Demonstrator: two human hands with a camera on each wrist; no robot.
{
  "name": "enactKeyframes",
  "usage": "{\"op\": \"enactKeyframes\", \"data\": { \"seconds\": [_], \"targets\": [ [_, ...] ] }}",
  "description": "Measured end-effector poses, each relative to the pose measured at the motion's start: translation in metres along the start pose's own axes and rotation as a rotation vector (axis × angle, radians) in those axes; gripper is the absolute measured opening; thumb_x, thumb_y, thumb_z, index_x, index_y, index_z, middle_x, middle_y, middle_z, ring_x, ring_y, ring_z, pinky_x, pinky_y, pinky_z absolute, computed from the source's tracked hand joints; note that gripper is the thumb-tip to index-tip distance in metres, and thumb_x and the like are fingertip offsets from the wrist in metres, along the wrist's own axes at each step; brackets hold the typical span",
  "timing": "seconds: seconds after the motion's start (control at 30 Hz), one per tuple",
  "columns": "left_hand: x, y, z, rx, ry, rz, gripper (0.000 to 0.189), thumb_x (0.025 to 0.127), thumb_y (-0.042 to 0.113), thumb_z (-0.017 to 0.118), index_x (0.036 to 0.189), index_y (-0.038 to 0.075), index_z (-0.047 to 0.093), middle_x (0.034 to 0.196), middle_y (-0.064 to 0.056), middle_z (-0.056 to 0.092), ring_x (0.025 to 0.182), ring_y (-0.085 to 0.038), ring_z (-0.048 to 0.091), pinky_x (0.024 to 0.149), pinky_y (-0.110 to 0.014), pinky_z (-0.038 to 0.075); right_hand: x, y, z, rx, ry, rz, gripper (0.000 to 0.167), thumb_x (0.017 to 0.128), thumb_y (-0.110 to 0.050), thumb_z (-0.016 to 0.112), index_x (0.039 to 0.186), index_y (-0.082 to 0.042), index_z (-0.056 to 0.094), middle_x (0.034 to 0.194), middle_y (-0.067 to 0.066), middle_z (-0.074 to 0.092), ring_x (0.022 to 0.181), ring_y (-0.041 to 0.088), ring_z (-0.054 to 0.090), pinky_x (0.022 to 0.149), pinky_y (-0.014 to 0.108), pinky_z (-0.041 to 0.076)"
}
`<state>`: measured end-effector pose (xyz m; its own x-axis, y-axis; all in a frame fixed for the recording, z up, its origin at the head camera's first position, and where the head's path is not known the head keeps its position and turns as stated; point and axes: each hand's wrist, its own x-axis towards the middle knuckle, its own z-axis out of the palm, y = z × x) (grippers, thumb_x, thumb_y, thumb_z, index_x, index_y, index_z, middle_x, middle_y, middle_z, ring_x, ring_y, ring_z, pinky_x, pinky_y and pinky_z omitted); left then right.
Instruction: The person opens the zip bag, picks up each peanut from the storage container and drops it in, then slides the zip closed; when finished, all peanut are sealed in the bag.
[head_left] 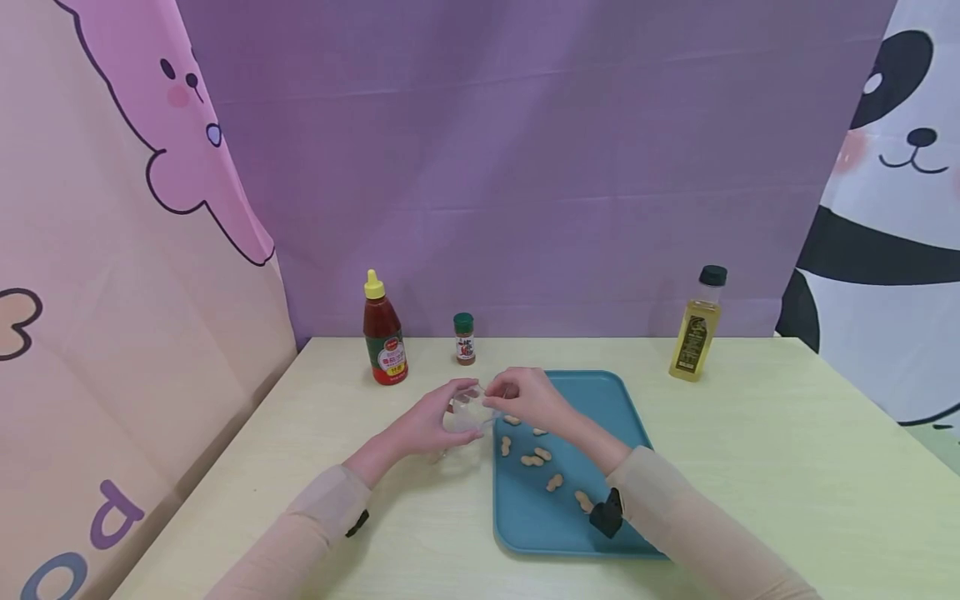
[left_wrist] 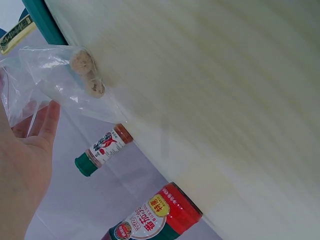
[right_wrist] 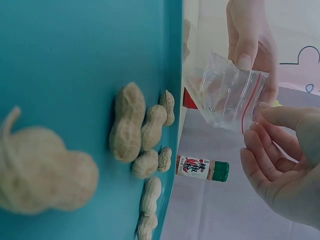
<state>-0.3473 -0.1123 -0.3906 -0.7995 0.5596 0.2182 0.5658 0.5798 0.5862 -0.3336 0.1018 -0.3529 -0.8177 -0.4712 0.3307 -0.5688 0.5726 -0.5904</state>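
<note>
A small clear zip bag (right_wrist: pixel 220 95) with a red line along its mouth is held up over the tray's left edge. My left hand (head_left: pixel 442 417) grips its side, thumb against the plastic. At the mouth, my right hand (head_left: pixel 528 396) pinches the rim between thumb and fingertips. One unshelled peanut (left_wrist: pixel 87 72) lies inside the bag's lower end in the left wrist view. Beneath my right forearm is a blue tray (head_left: pixel 555 533), with several peanuts (head_left: pixel 532 460) scattered over it.
A ketchup bottle (head_left: pixel 386 342) with a yellow tip stands at the back left of the table (head_left: pixel 780 467). Right of it is a small green-capped spice jar (head_left: pixel 465 340). An oil bottle (head_left: pixel 695 329) stands at the back right. A purple cloth (head_left: pixel 525 183) hangs behind.
</note>
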Motion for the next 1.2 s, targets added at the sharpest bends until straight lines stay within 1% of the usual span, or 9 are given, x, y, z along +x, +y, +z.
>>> {"op": "enactKeyframes", "data": {
  "seconds": [0.17,0.3,0.43,0.53,0.6,0.77,0.9,1.1,1.2],
  "targets": [
    [0.000,0.000,0.000,-0.006,0.001,0.005,0.081,0.080,0.045,0.070,0.144,0.016,0.031,0.138,0.003,0.049,0.121,-0.014,0.049,0.096,-0.033,0.046,-0.001,0.000,-0.002,0.007,-0.005,-0.002,0.019,0.086,-0.019,0.068,0.098,-0.005,0.070,0.087,0.003,0.068,0.071,0.010,0.060,0.061,0.022,0.051],
    [0.000,0.000,0.000,-0.008,0.001,0.005,0.081,0.080,0.045,0.070,0.144,0.015,0.031,0.137,0.003,0.050,0.120,-0.014,0.050,0.096,-0.033,0.046,-0.005,0.000,-0.008,0.011,0.002,0.001,0.018,0.086,-0.020,0.068,0.098,-0.006,0.071,0.089,0.002,0.069,0.074,0.011,0.062,0.064,0.023,0.052],
    [0.000,0.002,0.000,-0.007,-0.001,-0.006,0.079,0.080,0.045,0.070,0.144,0.018,0.032,0.136,0.003,0.050,0.120,-0.014,0.050,0.095,-0.032,0.047,-0.010,0.003,-0.015,0.013,0.018,-0.007,0.018,0.086,-0.020,0.067,0.098,-0.007,0.070,0.089,0.003,0.069,0.075,0.014,0.063,0.066,0.025,0.052],
    [-0.001,0.003,-0.001,-0.009,-0.006,-0.018,0.077,0.081,0.045,0.070,0.143,0.021,0.032,0.137,0.003,0.050,0.120,-0.014,0.050,0.096,-0.032,0.047,-0.015,0.008,-0.021,-0.010,0.018,-0.016,0.018,0.087,-0.022,0.066,0.098,-0.008,0.070,0.089,0.002,0.069,0.075,0.013,0.063,0.066,0.025,0.052],
    [-0.002,0.004,-0.001,-0.012,-0.009,-0.023,0.077,0.081,0.044,0.070,0.143,0.021,0.032,0.137,0.003,0.050,0.120,-0.014,0.050,0.096,-0.032,0.046,-0.020,0.011,-0.026,-0.027,0.017,-0.003,0.018,0.087,-0.024,0.067,0.097,-0.009,0.070,0.088,0.001,0.069,0.074,0.011,0.062,0.066,0.025,0.052],
    [-0.002,0.004,0.000,-0.004,-0.008,-0.030,0.076,0.081,0.043,0.070,0.143,0.023,0.031,0.137,0.004,0.050,0.121,-0.013,0.049,0.097,-0.031,0.046,-0.035,0.023,-0.039,-0.045,0.009,0.026,0.018,0.087,-0.024,0.067,0.097,-0.009,0.070,0.089,0.001,0.069,0.075,0.011,0.061,0.066,0.025,0.052],
    [-0.001,0.002,0.001,0.005,-0.007,-0.026,0.077,0.081,0.042,0.071,0.144,0.023,0.031,0.137,0.004,0.050,0.122,-0.012,0.049,0.097,-0.031,0.046,-0.046,0.037,-0.047,-0.063,0.009,0.034,0.018,0.087,-0.025,0.067,0.096,-0.010,0.070,0.089,0.002,0.070,0.077,0.014,0.063,0.066,0.025,0.052],
    [0.000,0.001,0.001,0.009,-0.010,-0.019,0.079,0.081,0.042,0.071,0.144,0.019,0.030,0.137,0.004,0.050,0.122,-0.013,0.049,0.096,-0.031,0.046,-0.054,0.057,-0.052,-0.097,0.006,0.076,0.020,0.087,-0.027,0.066,0.095,-0.009,0.070,0.087,0.002,0.069,0.078,0.017,0.065,0.067,0.028,0.052],
    [0.000,0.002,0.001,0.010,-0.012,-0.018,0.079,0.081,0.043,0.071,0.144,0.020,0.031,0.137,0.004,0.050,0.122,-0.013,0.049,0.096,-0.031,0.046,-0.055,0.066,-0.054,-0.105,-0.007,0.097,0.020,0.087,-0.026,0.066,0.095,-0.008,0.070,0.087,0.003,0.069,0.079,0.017,0.064,0.067,0.030,0.052]
  ]
}}
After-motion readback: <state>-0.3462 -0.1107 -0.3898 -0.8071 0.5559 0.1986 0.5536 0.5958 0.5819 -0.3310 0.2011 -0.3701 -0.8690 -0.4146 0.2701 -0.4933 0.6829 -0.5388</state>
